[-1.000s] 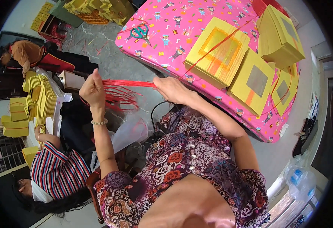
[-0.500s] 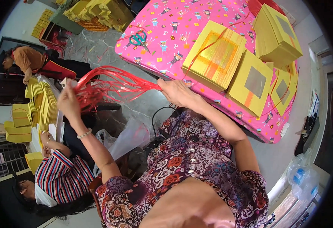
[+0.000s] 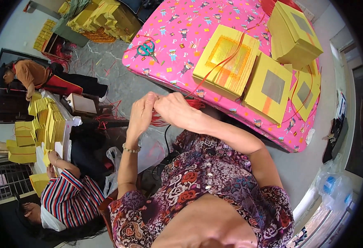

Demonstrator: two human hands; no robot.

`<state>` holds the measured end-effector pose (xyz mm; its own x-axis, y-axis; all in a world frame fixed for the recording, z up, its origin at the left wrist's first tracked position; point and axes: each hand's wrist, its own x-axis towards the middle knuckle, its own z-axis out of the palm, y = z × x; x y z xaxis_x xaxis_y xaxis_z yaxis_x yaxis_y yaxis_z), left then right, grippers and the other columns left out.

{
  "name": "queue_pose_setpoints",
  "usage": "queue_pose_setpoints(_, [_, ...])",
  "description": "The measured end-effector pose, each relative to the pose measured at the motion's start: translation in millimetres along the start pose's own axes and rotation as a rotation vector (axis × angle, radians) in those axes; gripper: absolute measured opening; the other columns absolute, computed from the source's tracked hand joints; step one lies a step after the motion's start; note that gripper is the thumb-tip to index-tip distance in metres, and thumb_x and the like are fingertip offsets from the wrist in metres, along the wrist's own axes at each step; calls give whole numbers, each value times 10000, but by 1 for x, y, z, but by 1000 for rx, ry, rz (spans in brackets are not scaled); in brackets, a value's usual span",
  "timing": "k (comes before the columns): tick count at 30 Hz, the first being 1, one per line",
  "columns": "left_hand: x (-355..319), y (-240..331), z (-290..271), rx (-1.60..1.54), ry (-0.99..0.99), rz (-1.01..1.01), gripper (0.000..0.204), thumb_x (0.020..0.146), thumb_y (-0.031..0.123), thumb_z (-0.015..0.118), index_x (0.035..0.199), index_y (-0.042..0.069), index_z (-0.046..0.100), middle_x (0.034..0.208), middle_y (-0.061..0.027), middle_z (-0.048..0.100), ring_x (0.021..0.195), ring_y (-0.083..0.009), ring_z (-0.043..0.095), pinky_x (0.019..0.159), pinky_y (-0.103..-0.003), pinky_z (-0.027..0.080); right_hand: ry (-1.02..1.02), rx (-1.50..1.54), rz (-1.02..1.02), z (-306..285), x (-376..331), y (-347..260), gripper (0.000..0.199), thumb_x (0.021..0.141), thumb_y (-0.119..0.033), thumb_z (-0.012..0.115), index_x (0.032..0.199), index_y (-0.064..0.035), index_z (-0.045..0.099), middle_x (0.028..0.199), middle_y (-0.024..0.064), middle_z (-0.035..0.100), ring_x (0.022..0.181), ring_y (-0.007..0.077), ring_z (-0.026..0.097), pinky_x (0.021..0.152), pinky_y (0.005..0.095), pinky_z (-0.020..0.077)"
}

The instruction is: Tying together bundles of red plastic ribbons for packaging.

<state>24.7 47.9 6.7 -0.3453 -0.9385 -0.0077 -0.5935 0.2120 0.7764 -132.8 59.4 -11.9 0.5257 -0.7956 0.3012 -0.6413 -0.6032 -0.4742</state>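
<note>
My left hand [image 3: 142,111] and my right hand [image 3: 177,110] meet in front of me, fingertips touching, both pinching thin red plastic strings [image 3: 160,120] that hang in a bunch below them. One red string [image 3: 227,58] runs from my hands up across a stack of yellow paper with a gold square [image 3: 227,62] on the pink patterned table [image 3: 181,45]. Further yellow paper stacks [image 3: 270,89] [image 3: 293,35] lie to the right on the table.
Green-handled scissors [image 3: 147,48] lie on the table's left part. A person in a striped shirt [image 3: 71,198] sits at lower left beside yellow paper piles [image 3: 49,124]. Another person in orange [image 3: 32,74] works at far left. More yellow stacks [image 3: 103,18] sit on the floor.
My left hand, stretched out to the left with the red strings fanned wide, has swung back in and joined my right hand. The strings now hang gathered under both hands.
</note>
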Motion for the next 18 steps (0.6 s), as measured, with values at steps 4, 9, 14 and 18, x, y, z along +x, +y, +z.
queue_pose_setpoints(4, [-10,-4,19,180,239,17,437,970,336,457,771,-8,638,578,-128,574,505,-178,515,531,-341,419,-56,39,-14,2,-7,9,176,736,-28,545,869,87,560,701,227,625,629,379,640,514,460,485])
queue_pose_setpoints(9, [-13,-44,-37,270,623,113,402,921,229,596,599,-8,557,465,-5,381,482,-61,340,453,-266,341,-154,129,96,-7,-23,34,177,857,-137,539,877,9,440,688,236,569,655,427,585,570,509,430])
queue_pose_setpoints(14, [-26,-81,-101,356,839,-129,450,954,289,532,621,-9,586,525,-5,480,493,-91,420,505,-275,389,-132,48,96,-12,-39,59,153,862,-133,504,877,3,436,639,229,541,607,417,559,556,499,398])
queue_pose_setpoints(18, [-20,-80,-94,560,701,56,303,956,239,491,857,38,694,906,-106,663,822,-275,612,761,-365,454,-140,-101,105,-9,-33,53,130,810,-83,518,863,13,449,620,206,569,583,394,584,528,498,417])
